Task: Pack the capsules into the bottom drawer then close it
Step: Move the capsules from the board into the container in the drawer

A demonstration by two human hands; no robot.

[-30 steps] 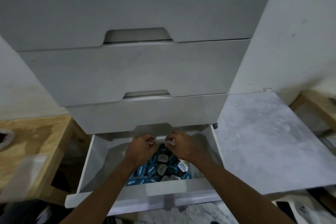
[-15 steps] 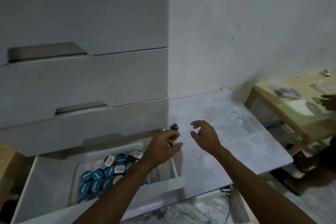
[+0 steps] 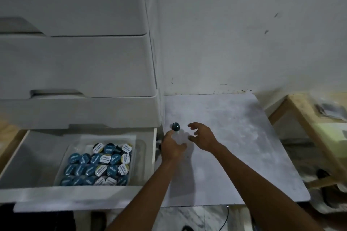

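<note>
Bottom drawer (image 3: 75, 200) stands open, blue and white capsules (image 3: 99, 165) packed inside; one teal capsule (image 3: 176, 126) sits on the bench (image 3: 234, 146), right.

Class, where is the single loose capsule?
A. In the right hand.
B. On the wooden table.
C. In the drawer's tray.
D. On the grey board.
D: the loose capsule stands on the grey board, just right of the open bottom drawer.

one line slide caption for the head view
Left hand and right hand reach toward a lone capsule on the marbled board beside the open bottom drawer.
</note>
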